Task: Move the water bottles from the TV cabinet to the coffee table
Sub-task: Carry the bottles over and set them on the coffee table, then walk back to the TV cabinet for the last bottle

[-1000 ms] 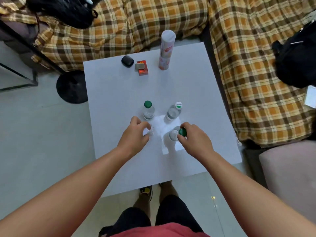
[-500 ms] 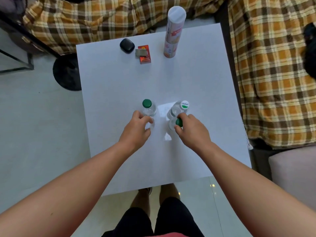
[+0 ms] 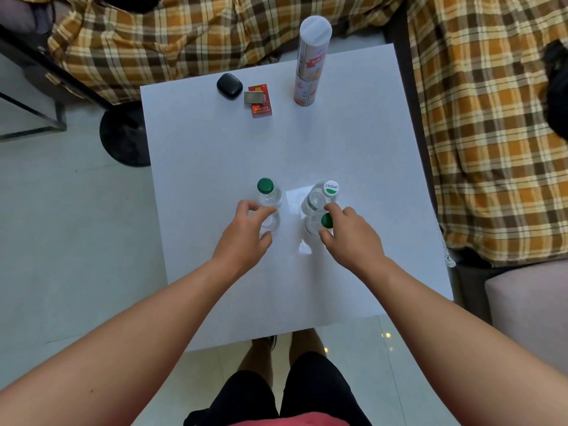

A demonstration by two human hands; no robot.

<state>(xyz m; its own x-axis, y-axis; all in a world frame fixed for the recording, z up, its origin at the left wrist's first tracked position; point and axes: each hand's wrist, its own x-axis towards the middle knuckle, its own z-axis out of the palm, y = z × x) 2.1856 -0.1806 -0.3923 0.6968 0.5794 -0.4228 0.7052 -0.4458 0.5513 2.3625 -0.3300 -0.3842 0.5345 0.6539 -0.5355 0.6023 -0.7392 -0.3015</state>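
Four small clear water bottles stand on the white coffee table (image 3: 215, 149). A green-capped bottle (image 3: 266, 189) stands at the back left and a white-capped bottle (image 3: 329, 188) at the back right. My left hand (image 3: 246, 238) is curled around a third bottle (image 3: 272, 222) just in front of the green-capped one; its cap is hidden under my fingers. My right hand (image 3: 350, 238) grips a fourth bottle (image 3: 325, 221) by its green cap, close against the white-capped bottle. The TV cabinet is out of view.
At the table's far side stand a tall cylindrical canister (image 3: 310, 63), a black earbud case (image 3: 229, 86) and a red pack with a lighter (image 3: 259, 99). A plaid-covered sofa (image 3: 491, 149) wraps the back and right. A black round stand base (image 3: 123, 139) sits left.
Both hands have carried their bottles away from me across the table, and these now sit right in front of the two standing bottles. The view has shifted slightly.
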